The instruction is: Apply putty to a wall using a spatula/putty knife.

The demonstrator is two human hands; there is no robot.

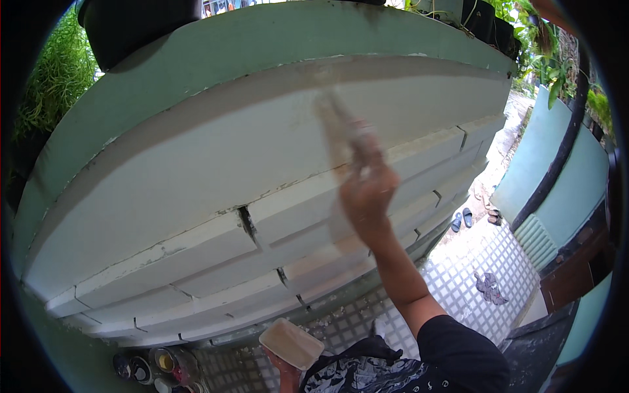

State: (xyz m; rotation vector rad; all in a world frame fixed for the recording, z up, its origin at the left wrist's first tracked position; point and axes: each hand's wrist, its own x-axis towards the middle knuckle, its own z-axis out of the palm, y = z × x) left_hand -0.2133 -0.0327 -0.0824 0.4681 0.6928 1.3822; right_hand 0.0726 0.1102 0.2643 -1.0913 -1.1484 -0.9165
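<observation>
My right hand (369,193) is raised against the pale wall, its fingers closed round the handle of a paintbrush (341,112). Motion smears the brush, and its tip lies near the upper band of the wall (196,154), just under the green ledge. Down by my body, my left hand (285,368) grips a shallow rectangular plastic tub (268,339) from its side and underneath. The tub's inside looks cream-coloured; how full it is, I cannot tell. Most of the left fingers are hidden beneath it.
A green ledge (262,46) tops the wall, with a black pot (137,29) and plants on it. Block-like ridges with dark gaps cross the wall below. Several containers (164,360) stand at lower left. Sandals (462,219) and a crumpled cloth (490,288) lie on the tiled floor.
</observation>
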